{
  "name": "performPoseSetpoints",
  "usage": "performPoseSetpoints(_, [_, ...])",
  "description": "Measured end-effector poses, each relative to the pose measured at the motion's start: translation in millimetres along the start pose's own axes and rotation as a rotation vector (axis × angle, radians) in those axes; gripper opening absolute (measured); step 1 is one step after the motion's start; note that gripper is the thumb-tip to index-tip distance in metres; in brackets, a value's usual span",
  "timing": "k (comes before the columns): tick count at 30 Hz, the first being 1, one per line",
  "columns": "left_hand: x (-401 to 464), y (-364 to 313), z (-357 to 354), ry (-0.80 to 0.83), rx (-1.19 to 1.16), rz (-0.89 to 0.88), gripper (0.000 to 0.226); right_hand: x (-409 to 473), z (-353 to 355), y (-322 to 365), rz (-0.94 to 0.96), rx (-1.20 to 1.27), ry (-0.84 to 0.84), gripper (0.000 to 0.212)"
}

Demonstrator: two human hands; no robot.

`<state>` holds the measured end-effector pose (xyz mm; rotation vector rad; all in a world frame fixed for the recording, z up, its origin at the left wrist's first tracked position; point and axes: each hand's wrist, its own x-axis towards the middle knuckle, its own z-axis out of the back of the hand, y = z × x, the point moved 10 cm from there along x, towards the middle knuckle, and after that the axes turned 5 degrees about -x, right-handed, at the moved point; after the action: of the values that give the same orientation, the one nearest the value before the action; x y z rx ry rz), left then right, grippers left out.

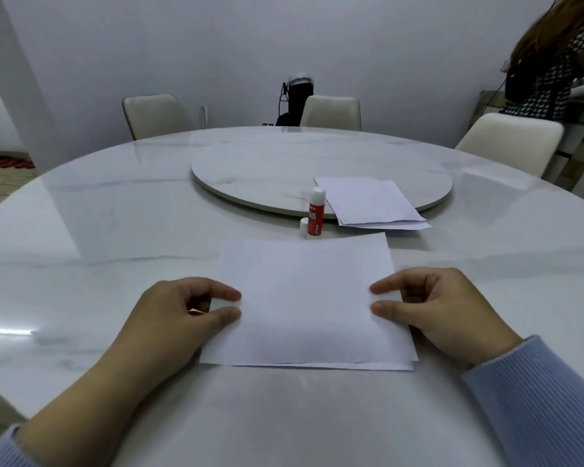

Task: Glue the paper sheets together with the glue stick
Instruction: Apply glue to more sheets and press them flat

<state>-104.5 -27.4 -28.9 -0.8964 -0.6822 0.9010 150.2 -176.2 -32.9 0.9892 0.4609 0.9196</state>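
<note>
Marble table (pixel 115 203); "GLUE STICK" tube (pixel 316 212).

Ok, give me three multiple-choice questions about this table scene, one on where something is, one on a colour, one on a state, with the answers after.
1. Where does the glue stick stand?
A. beyond the near sheets
B. in the left hand
C. on a chair

2. What colour is the glue stick's body?
A. blue
B. red
C. green

3. How do the hands meet the near sheets?
A. lifted clear
B. crumpling them
C. fingertips on both side edges

Answers:
1. A, it stands upright on the table past the paper.
2. B, red body, white top.
3. C, left hand and right hand touch opposite edges.
</note>
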Motion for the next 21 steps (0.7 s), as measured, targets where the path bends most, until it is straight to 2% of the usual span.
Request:
performPoseSetpoints(10, [-1.4,-0.9,-2.9,0.004,0.057,0.012,0.014,-0.2,-1.0,2.3,0.021,-0.190,0.033,0.016])
performPoseSetpoints(21, [-2.1,-1.2,-6.2,0.015,0.123,-0.025,0.015,0.9,-1.1,0.4,0.017,-0.239,0.024,0.016])
